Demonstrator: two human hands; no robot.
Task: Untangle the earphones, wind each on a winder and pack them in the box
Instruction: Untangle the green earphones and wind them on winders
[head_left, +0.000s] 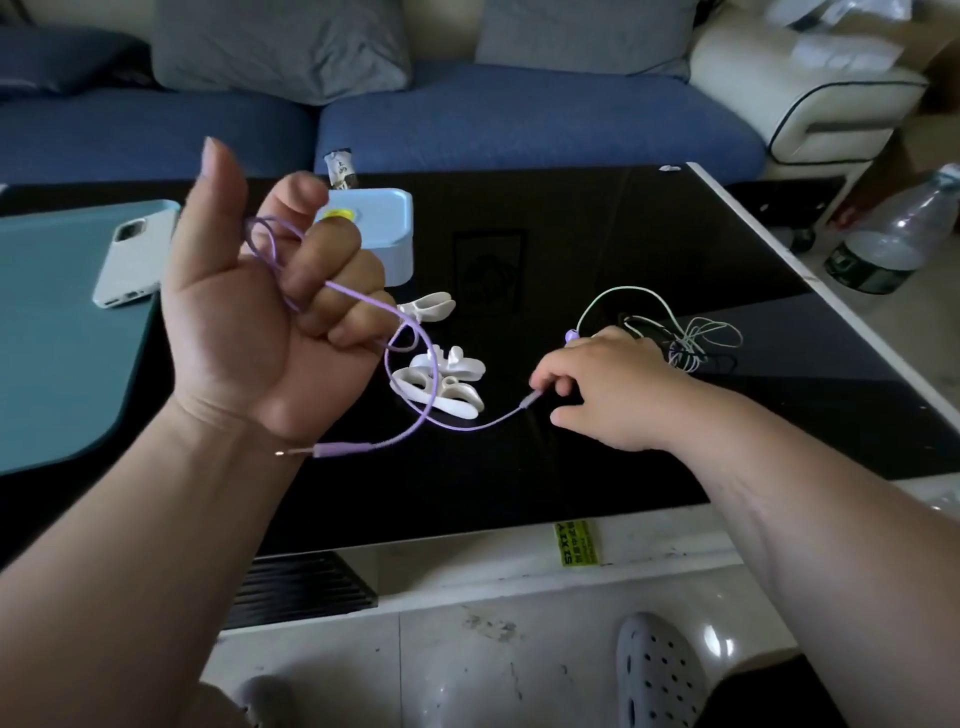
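My left hand (270, 312) is raised above the black table (597, 249), its fingers curled around loops of the purple earphone cable (415, 332). The cable's plug (332, 450) hangs just under my left wrist. My right hand (608, 389) rests low on the table and pinches the same purple cable at a small joint (532, 400). A purple earbud (570, 336) peeks out behind its knuckles. Several white winders (441, 379) lie between my hands. A tangle of white and black earphones (691, 343) lies just past my right hand. The light blue box (384, 234) stands behind my left hand.
A phone in a pale case (135, 254) lies on a teal mat (57, 332) at the left. A plastic bottle (893, 234) stands on the floor to the right of the table. A blue sofa (519, 119) runs along the far side.
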